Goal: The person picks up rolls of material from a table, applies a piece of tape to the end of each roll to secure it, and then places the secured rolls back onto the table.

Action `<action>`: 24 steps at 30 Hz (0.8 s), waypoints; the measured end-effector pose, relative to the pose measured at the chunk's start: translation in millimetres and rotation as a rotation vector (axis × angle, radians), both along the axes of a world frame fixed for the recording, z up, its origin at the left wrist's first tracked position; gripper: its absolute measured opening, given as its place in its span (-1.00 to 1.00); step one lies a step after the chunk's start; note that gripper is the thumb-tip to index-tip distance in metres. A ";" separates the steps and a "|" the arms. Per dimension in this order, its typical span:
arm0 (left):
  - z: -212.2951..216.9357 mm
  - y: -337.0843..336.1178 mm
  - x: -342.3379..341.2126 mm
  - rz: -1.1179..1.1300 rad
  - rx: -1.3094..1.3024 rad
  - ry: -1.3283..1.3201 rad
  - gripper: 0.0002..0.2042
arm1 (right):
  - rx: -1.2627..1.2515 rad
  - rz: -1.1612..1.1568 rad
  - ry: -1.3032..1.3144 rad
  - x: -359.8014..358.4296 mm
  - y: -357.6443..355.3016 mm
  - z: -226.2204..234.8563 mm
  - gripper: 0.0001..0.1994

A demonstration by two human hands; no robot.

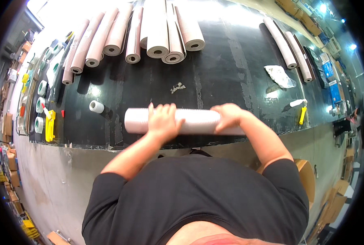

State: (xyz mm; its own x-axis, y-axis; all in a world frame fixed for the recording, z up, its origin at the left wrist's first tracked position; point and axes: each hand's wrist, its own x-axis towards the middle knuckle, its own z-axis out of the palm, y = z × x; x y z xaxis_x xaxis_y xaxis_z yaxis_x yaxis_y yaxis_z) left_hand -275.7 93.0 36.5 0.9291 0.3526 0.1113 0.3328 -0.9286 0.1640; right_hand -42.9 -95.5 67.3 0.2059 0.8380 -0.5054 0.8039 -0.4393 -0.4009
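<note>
A pale pink rolled mat (196,121) lies crosswise on the black table (227,69) close to its front edge. My left hand (162,119) presses down on the roll left of its middle, fingers curled over the top. Near the roll's right end, my right hand (227,116) grips it the same way. Both forearms reach in from below over my black shirt.
Several rolled pink mats (157,30) lie along the far edge, two more (290,49) at the far right. A small white tape roll (95,106), a yellow tool (50,125), tape rolls (40,105), crumpled plastic (280,76) and a yellow-handled tool (302,114) also lie here. Cardboard boxes (308,175) stand by my right.
</note>
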 end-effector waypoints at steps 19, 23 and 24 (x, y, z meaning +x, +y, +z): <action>-0.7 58.9 60.9 0.002 0.033 -0.050 -0.19 | 0.482 0.036 -0.446 50.8 91.1 -15.2 -0.08; -34.8 98.0 79.0 0.023 0.091 -0.211 0.03 | 0.919 0.035 -0.648 42.3 82.5 -64.8 -0.24; -35.9 103.6 84.3 0.008 0.111 -0.279 0.04 | 0.832 0.083 -0.622 37.6 79.0 -73.5 -0.22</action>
State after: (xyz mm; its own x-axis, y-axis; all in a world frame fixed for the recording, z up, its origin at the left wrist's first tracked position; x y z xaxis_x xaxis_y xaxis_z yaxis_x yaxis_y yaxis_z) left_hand -191.4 196.6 0.6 0.8547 0.3309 0.4001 0.2961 -0.9436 0.1481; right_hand -5.2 -16.6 -6.2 0.1578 0.8966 0.4139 0.9874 -0.1477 -0.0565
